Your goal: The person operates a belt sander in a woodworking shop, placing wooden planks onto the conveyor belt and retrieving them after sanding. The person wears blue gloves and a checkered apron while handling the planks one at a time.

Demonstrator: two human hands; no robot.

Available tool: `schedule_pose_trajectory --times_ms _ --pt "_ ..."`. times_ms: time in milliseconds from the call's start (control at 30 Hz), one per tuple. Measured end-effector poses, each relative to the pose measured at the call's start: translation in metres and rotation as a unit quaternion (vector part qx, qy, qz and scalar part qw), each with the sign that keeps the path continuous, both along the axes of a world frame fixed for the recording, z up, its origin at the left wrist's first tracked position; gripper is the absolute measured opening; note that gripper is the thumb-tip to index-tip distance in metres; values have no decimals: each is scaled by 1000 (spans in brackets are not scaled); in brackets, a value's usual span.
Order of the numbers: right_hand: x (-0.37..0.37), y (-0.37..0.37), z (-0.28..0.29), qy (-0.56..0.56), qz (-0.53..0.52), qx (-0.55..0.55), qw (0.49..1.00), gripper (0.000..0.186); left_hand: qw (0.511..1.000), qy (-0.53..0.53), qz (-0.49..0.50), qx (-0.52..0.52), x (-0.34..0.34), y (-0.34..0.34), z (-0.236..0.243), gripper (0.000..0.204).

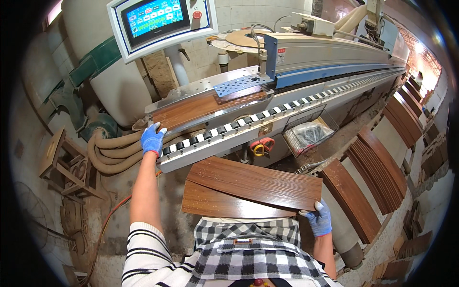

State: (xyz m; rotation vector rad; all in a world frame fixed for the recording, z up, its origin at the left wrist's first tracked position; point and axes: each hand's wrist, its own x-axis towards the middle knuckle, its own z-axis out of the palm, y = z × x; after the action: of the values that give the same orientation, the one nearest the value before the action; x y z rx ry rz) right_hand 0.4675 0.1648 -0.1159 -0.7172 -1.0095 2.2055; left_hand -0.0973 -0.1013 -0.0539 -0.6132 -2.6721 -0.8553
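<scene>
My left hand, in a blue and white glove, is at the near-left end of a brown wood-grain board lying on the machine's infeed bed. Its fingertips reach the board's end, thumb and fingers apart, not wrapped around it. My right hand, gloved alike, grips the right end of another brown board in front of my waist. Its thumb lies on that board's corner, with the other fingers by the lower edge. Beneath it, fanned at an angle, a second board shows light glare.
A roller conveyor rail runs along the long machine. A control screen stands above left. A wire basket and orange-handled tool hang below the rail. Stacked boards lie right; hoses and a wooden stool left.
</scene>
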Motion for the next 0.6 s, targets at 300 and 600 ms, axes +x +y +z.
schedule_pose_trajectory --times_ms 300,600 --pt "8 3 -4 11 -40 -5 999 55 996 -8 13 -84 25 64 13 49" --pt "32 20 4 49 -78 33 995 57 987 -82 -134 32 20 96 9 54"
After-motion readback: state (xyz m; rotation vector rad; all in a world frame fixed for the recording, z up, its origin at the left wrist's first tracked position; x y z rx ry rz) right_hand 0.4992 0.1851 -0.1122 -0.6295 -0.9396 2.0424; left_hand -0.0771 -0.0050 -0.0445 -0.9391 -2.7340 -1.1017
